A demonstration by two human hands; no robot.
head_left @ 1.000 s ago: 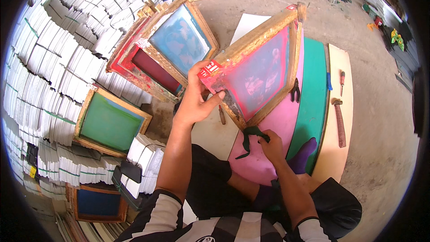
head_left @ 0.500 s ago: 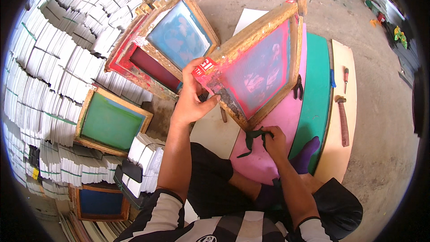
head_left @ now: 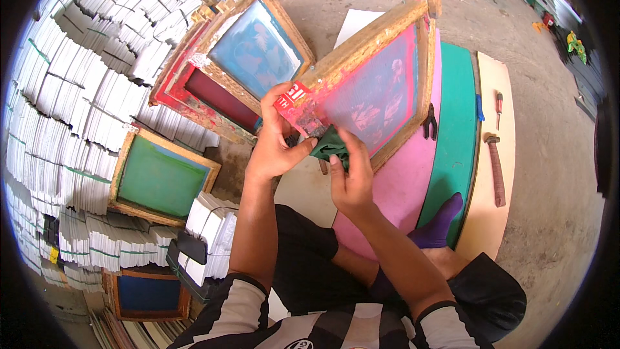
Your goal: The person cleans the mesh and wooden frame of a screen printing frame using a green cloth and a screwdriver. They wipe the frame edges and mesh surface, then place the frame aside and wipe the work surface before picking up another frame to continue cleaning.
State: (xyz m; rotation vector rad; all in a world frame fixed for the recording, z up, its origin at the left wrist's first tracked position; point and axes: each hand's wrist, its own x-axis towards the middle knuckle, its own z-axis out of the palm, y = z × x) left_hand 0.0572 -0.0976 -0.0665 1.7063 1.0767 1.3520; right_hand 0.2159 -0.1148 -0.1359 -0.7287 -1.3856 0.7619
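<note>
Two bare hands are working on one wooden screen frame point(head_left: 373, 90), which the person is holding up at a tilt over a pink sheet point(head_left: 403, 203). The left hand point(head_left: 274, 145) is gripping its near left corner, thumb in front and fingers reaching behind, just beside a red label point(head_left: 294, 98). The right hand point(head_left: 352, 174) is pinching a bunched dark green cloth point(head_left: 332, 148), which is covering part of the frame's lower left side; how hard it is pressing, I am not able to tell. To my eye, the work is standing partway. The mesh point(head_left: 382, 98) is stretching across the frame, pale leaf-like shapes showing in it, but pinkish red is lining its edges and dark smears are marking the wood by the cloth, so more is probably remaining. No part is looking plainly finished. Pliers point(head_left: 430, 124) are lying on the sheet, while a screwdriver point(head_left: 498, 110) and a hammer point(head_left: 495, 171) are resting untouched on a cream board point(head_left: 481, 220).
</note>
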